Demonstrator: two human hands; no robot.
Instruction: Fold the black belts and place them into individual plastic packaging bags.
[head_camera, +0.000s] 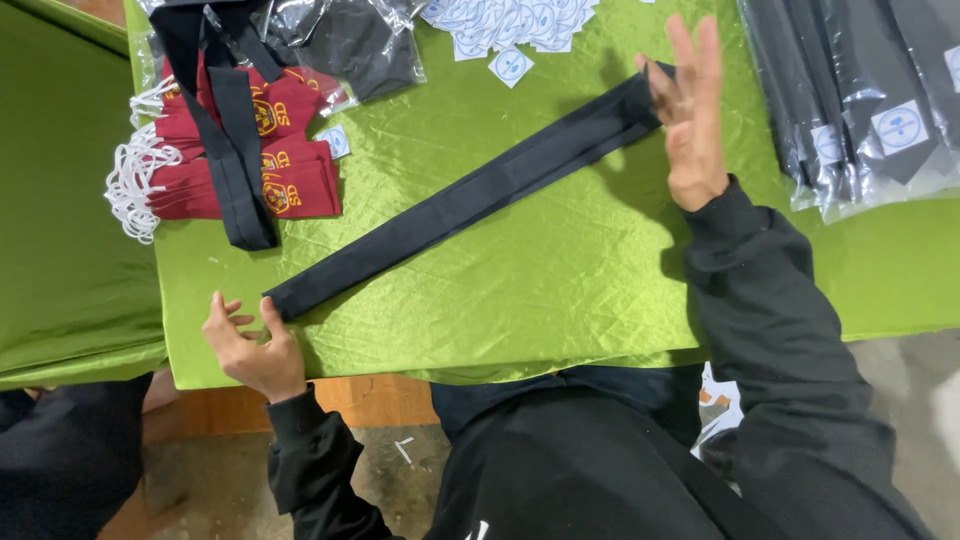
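My left hand (250, 348) rested at the near edge of the desk (560, 260), fingers loosely spread, the thumb touching the lower end of a long black cloth strip (470, 195). The strip lay flat and slanted across the green cover, running up and away to my right hand (690, 110). That hand was open, fingers apart, its fingertips pressing down on the strip's far end. To the left sat a stack of red embroidered cloths (290, 175) with white cords (135, 175), another black strap (232, 140) draped over them. White round stickers (510, 20) lay beyond, and black items in clear bags (860, 90) on the right.
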